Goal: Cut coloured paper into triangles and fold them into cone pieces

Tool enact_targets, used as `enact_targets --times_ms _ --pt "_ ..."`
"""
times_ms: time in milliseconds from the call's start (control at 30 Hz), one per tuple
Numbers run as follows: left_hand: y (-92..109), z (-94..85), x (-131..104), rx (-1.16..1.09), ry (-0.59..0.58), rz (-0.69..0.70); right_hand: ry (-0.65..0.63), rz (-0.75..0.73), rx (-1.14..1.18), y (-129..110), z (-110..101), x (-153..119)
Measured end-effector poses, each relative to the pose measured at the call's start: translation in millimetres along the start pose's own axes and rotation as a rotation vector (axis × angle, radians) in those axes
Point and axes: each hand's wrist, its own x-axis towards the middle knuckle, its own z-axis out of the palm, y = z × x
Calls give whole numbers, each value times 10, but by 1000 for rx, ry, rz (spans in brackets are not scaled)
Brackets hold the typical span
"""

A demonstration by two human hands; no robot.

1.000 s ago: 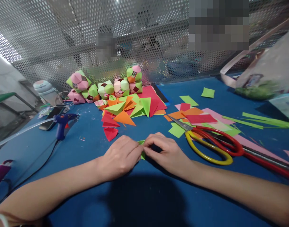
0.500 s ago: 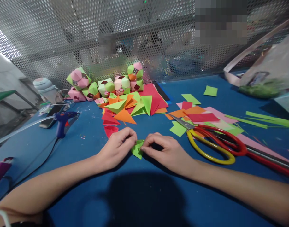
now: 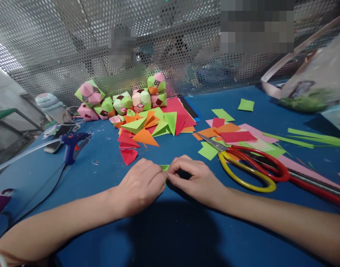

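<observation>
A small piece of green paper (image 3: 164, 167) lies between my two hands over the blue table, mostly hidden by fingers. My left hand (image 3: 143, 185) is closed over its left side, back of the hand upward, fingertips out of sight. At the right edge, my right hand (image 3: 190, 174) pinches the paper between thumb and fingers. Just beyond my left hand rests a red folded piece of paper (image 3: 129, 155). Scissors (image 3: 216, 144) with red and yellow handles lie right of my right hand, their blades pointing away to the left.
Folded paper pieces (image 3: 144, 137) in orange, green and red are heaped ahead. Behind them, paper balls (image 3: 89, 92) stand against a perforated metal screen (image 3: 192, 55). A blue glue gun (image 3: 70, 148) with its cord is at left. Paper scraps (image 3: 238, 137) and a bag (image 3: 320, 81) occupy the right.
My left hand has rolled over and come toward me, covering most of the green paper. My right hand keeps its pinch, nearly still. The view has shifted slightly.
</observation>
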Motion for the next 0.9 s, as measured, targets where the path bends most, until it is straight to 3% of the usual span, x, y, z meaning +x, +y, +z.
enact_targets --times_ms 100,200,400,500,633,700,833,900 --pt "14 -13 11 52 -73 45 1 -87 -10 26 13 -4" --pt "7 -19 38 -47 -101 -17 13 -201 -9 43 23 -7" --pt "-108 -51 91 -618 -141 -598 -17 -180 65 29 10 -18" --pt "-174 -70 62 -738 -38 -706 -20 -113 75 18 -3 -22" --pt "-150 -101 12 -710 92 -556 -3 -97 96 1 -19 -11" --pt "-82 -102 -3 -666 113 -357 19 -133 116 -5 -30 1" --pt "94 -51 -32 -541 40 176 84 -111 124 4 -46 10" --pt "155 -18 -49 -472 15 310 128 -44 135 18 -47 8"
